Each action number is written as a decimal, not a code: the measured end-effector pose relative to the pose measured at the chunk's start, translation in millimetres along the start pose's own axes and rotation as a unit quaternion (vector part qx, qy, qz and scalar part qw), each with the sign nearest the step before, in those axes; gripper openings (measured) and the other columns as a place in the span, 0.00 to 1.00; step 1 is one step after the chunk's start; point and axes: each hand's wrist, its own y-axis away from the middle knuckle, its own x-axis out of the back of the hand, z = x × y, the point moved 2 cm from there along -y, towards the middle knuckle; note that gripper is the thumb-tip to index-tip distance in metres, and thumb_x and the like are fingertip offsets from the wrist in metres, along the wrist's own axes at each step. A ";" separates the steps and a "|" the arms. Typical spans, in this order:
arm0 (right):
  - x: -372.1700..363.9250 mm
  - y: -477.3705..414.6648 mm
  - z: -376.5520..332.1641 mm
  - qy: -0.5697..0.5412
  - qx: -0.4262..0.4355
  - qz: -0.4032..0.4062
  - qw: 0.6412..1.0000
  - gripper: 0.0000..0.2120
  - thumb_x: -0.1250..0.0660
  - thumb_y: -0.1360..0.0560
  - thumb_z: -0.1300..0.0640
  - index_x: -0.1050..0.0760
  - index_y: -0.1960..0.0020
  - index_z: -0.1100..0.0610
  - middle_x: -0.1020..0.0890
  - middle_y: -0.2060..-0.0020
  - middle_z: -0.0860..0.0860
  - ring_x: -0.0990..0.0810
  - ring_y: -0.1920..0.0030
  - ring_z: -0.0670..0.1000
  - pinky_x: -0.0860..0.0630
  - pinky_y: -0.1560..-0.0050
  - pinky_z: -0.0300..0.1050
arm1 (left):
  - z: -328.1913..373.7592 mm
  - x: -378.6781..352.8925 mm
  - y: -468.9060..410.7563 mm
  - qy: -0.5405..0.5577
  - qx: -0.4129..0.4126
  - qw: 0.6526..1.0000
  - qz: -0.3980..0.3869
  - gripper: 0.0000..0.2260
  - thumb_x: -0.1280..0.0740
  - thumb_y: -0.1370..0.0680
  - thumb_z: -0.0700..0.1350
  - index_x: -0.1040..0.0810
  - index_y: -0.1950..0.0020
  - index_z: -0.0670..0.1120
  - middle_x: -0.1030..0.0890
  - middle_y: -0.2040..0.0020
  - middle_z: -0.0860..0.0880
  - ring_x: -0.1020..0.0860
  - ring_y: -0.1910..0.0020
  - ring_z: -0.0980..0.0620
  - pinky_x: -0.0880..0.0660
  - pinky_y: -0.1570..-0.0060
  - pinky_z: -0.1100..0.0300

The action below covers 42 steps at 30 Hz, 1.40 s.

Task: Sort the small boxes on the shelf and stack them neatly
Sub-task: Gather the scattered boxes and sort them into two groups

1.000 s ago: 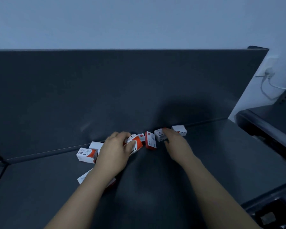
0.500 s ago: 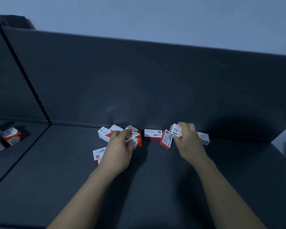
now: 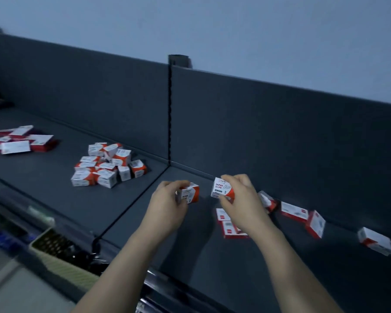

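Left hand (image 3: 167, 207) grips one paper-clip box (image 3: 190, 195), right hand (image 3: 239, 197) another (image 3: 221, 188); both held above shelf (image 3: 190, 256), printed faces toward the camera.

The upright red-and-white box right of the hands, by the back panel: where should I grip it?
Judging by its pose, pinch the upright box across its two broad faces near the top, coming from above. It stands on end, tilted, so its top is free; the flat box crowds its left.

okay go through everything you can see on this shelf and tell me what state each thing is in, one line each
Left hand: closed on a paper clip box, lifted.
Right hand: closed on a second paper clip box, lifted.
Loose boxes: scattered along the back panel, unstacked.
Pile of small boxes: jumbled in the left bay.
Flat boxes: loosely overlapped, far left.
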 end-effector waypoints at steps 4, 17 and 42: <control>-45.8 -20.2 -68.0 -0.017 0.043 -0.012 0.999 0.23 0.33 0.26 0.58 0.31 0.32 0.52 0.31 0.42 0.47 0.27 0.43 0.49 0.29 0.39 0.44 | -46.7 63.1 1.9 -0.007 0.030 0.999 0.014 0.22 0.31 0.27 0.36 0.24 0.36 0.52 0.27 0.41 0.50 0.26 0.47 0.54 0.30 0.48 0.66; -169.8 -60.9 -224.6 -0.045 0.028 -0.042 0.998 0.25 0.34 0.24 0.57 0.34 0.29 0.52 0.33 0.39 0.47 0.26 0.48 0.46 0.27 0.46 0.39 | -187.8 226.1 -26.5 -0.059 0.062 0.995 0.052 0.20 0.31 0.25 0.42 0.28 0.34 0.49 0.28 0.41 0.50 0.28 0.49 0.55 0.32 0.52 0.65; -223.8 -142.8 -218.3 0.039 -0.002 -0.013 0.999 0.22 0.32 0.26 0.47 0.29 0.35 0.52 0.33 0.39 0.46 0.37 0.35 0.47 0.34 0.34 0.43 | -240.6 185.7 -164.3 -0.082 0.038 0.995 -0.035 0.23 0.34 0.23 0.50 0.33 0.29 0.47 0.31 0.36 0.46 0.29 0.38 0.47 0.28 0.40 0.53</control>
